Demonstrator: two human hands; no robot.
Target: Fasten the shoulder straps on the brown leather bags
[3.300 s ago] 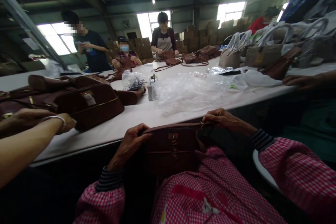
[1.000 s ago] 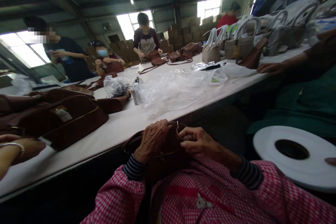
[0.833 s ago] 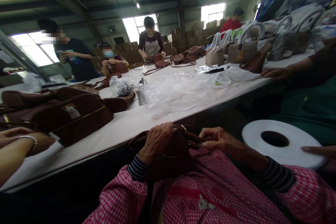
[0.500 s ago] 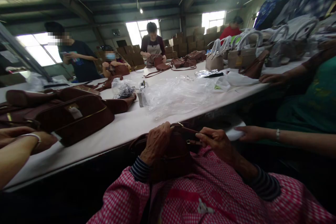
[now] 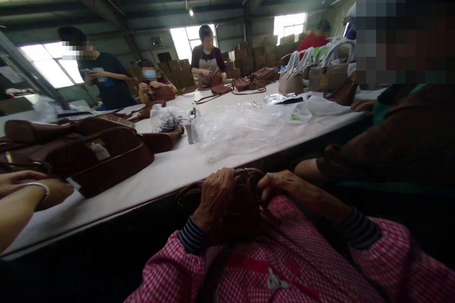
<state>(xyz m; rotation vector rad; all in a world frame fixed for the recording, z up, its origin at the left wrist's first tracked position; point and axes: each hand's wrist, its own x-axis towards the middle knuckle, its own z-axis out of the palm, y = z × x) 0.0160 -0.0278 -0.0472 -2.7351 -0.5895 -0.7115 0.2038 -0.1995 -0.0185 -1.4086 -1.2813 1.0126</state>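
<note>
A dark brown leather bag (image 5: 241, 213) rests on my lap against the pink checked apron, below the table's front edge. My left hand (image 5: 217, 196) is wrapped over the bag's top left side. At the upper right of the bag, my right hand (image 5: 279, 185) has its fingers closed on the brown strap (image 5: 254, 184). The strap's end and part of the buckle are hidden by the fingers and the dark.
The white table (image 5: 156, 175) crosses in front, with brown bags (image 5: 99, 156) at left, clear plastic wrap (image 5: 238, 128) mid-table and grey-beige handbags (image 5: 329, 75) at right. A neighbour's braceleted hand (image 5: 53, 191) is at left; another person leans in at right.
My right hand has moved slightly left, closer to the bag's top, with the strap. The person at right has leaned forward into view, and the white item they held low down is no longer visible.
</note>
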